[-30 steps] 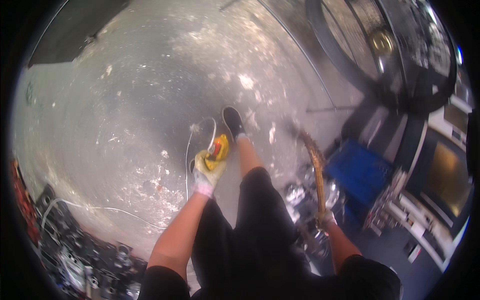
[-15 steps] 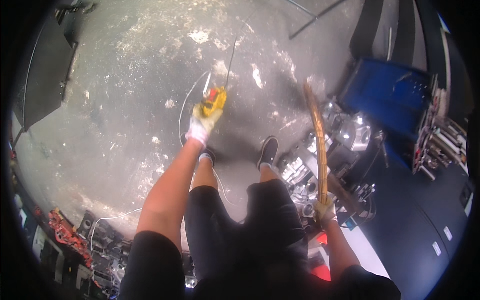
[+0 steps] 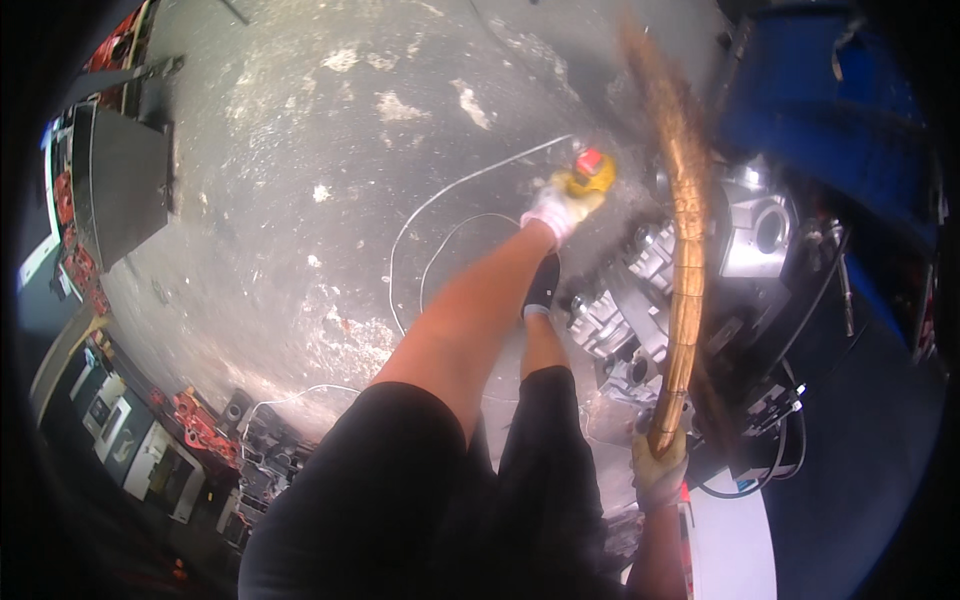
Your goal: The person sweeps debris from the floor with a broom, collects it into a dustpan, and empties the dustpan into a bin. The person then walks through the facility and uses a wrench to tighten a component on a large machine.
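My left hand [image 3: 558,209], in a pale glove, is stretched forward over the floor and closed round a small yellow device [image 3: 597,177] with a red part on top. Motion blurs the device, so its exact kind is unclear. A white cable [image 3: 440,195] loops over the floor beside it. On the right, my gloved right hand [image 3: 659,473] grips the near end of a long golden-brown broom [image 3: 688,270]. Its ringed, slightly curved stem points away from me, and its brushy far end is smeared by motion. The broom passes in front of metal parts.
Silvery metal castings [image 3: 752,238] crowd the floor on the right, beside a blue bin [image 3: 815,110]. A dark grey panel [image 3: 125,185] stands at the left. Red engine parts [image 3: 202,422] lie lower left. My shoe [image 3: 541,288] is near the castings.
My left hand has swung right with the yellow device, toward the castings. The broom has moved rightward, its far end reaching farther forward in view. The view has turned and shifted too.
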`<state>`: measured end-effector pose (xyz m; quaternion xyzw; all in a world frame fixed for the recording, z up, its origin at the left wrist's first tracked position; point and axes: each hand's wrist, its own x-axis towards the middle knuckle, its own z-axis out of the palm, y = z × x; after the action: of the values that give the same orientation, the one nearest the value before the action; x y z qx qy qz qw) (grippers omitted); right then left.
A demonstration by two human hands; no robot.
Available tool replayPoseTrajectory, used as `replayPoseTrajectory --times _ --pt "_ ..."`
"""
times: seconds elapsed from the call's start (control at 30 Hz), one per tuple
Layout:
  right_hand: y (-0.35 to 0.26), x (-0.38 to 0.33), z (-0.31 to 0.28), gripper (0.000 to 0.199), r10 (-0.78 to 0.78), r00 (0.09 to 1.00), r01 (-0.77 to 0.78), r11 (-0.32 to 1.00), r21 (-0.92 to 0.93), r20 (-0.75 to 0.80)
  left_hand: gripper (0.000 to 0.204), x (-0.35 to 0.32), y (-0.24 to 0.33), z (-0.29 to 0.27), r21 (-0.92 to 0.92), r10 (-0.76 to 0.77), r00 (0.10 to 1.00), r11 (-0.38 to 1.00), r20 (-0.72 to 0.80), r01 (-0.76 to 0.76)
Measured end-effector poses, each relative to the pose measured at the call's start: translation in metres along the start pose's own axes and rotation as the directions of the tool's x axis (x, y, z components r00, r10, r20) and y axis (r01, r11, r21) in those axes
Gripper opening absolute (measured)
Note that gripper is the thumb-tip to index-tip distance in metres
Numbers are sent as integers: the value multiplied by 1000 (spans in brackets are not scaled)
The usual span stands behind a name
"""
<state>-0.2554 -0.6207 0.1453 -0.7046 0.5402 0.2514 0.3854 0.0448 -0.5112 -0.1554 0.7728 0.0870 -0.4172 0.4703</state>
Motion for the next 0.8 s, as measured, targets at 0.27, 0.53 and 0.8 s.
replayPoseTrajectory --times 0.27,0.53,0.8 --pt "-9 40 11 37 21 1000 -22 996 88 15 57 69 -54 56 214 -10 967 975 -256 66" --pt "-53 49 55 43 27 1000 -29 992 -124 -12 64 126 -103 54 162 -231 959 953 -162 257" --pt "-160 0 128 46 -63 998 60 986 -155 -10 83 39 -165 -58 414 -196 882 910 428 1"
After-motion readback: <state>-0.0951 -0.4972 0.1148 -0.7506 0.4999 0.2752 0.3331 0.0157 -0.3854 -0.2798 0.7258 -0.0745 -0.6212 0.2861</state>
